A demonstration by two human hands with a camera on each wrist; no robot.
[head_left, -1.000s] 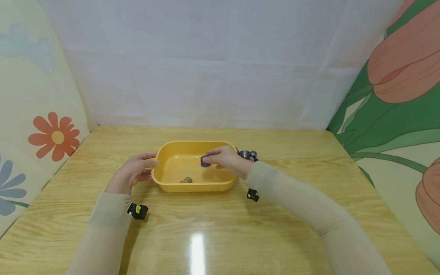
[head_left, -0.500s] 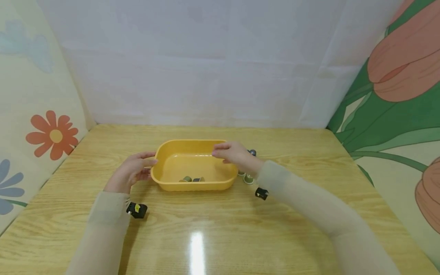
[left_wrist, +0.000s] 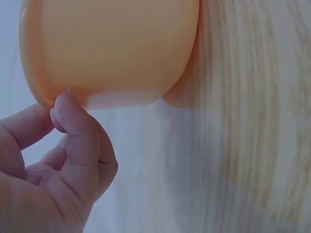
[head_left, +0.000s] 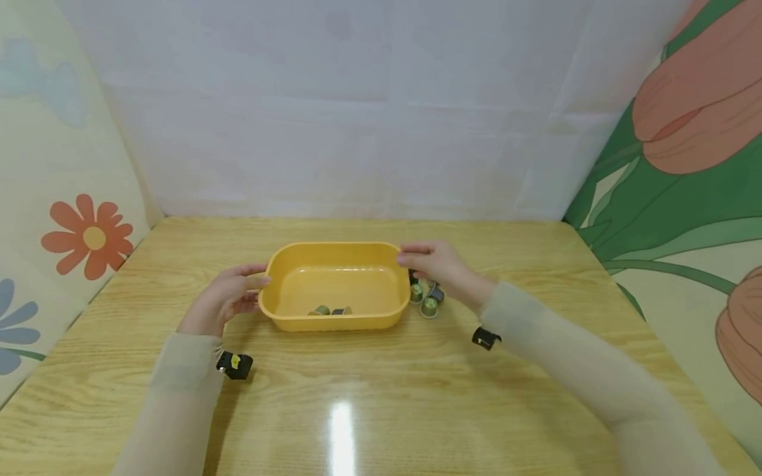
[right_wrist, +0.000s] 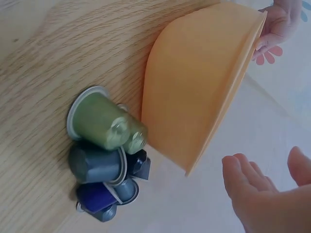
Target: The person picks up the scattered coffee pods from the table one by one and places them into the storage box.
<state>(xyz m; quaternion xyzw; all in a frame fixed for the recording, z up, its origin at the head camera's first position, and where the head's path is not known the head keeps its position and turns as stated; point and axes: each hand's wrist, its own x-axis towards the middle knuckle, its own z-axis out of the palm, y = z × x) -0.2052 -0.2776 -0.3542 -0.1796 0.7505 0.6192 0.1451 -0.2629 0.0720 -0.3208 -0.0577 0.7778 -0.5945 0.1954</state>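
A yellow plastic basin (head_left: 333,322) sits on the table. Its left rim is pinched between the thumb and fingers of my left hand (head_left: 229,294), as the left wrist view shows closely. Two coffee capsules (head_left: 322,310) lie inside along the near wall, one green and one dark. My right hand (head_left: 443,268), fingers extended and holding nothing, hovers by the basin's right rim. Below it, outside the basin, several more coffee capsules (right_wrist: 99,119) lie clustered against the right wall: green, grey, dark and purple-blue ones. In the head view the right hand hides part of this cluster.
The wooden table (head_left: 381,390) reaches back to a white cloth (head_left: 357,132). Flower-printed panels stand at left and right. A small black wrist camera (head_left: 235,365) hangs beside the left wrist, another black camera (head_left: 486,338) beside the right.
My right hand lets a dark capsule go inside the basin, then moves right, out over the capsules beside it. The left hand stays on the rim.
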